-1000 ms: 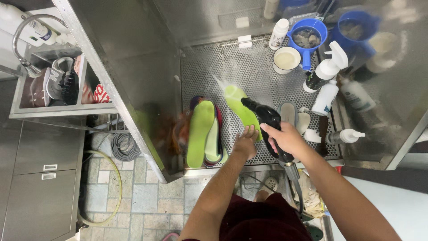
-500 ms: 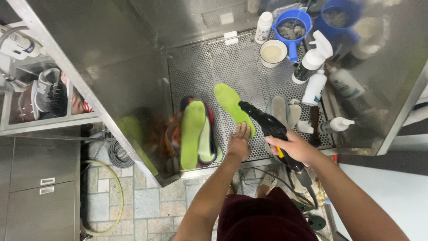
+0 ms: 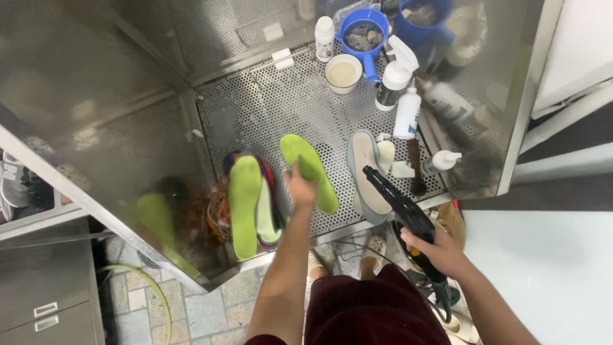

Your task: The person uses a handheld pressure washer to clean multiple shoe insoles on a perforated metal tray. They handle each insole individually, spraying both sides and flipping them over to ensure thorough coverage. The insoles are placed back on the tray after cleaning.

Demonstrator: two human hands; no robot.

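Stainless steel walls enclose a wash booth with a perforated metal floor (image 3: pixel 281 108), seen from above; below it, tiled ground and a yellow hose (image 3: pixel 159 300) are visible at the near left.

Nearest, the right hand (image 3: pixel 440 252) is closed firmly around the grip of a black spray gun (image 3: pixel 399 207), whose nozzle is pointed up and left toward the perforated surface. The gun is judged to be rigid and rather heavy, with a hose pulling at its lower end, so a full fist around the handle is suitable.

A little farther, the left hand (image 3: pixel 300 186) is laid on the lower middle part of a bright green insole (image 3: pixel 310 169), which lies flat on the perforated floor. The fingers are curled against it; whether it is pinched or only pressed down cannot be told. The insole is judged light, thin and flexible, probably slippery when wet, so it is best taken at the narrow middle or by an edge.

Just left, a second green insole (image 3: pixel 244 204) is leaned on a pile of shoes (image 3: pixel 265 204). To the right, a grey insole (image 3: pixel 367 172) is placed beside small white pieces.

Farthest, a white cup of pale liquid (image 3: pixel 343 72), a blue jug (image 3: pixel 364 35), spray bottles (image 3: pixel 394 73) and a white bottle (image 3: pixel 324 37) are stood near the back wall
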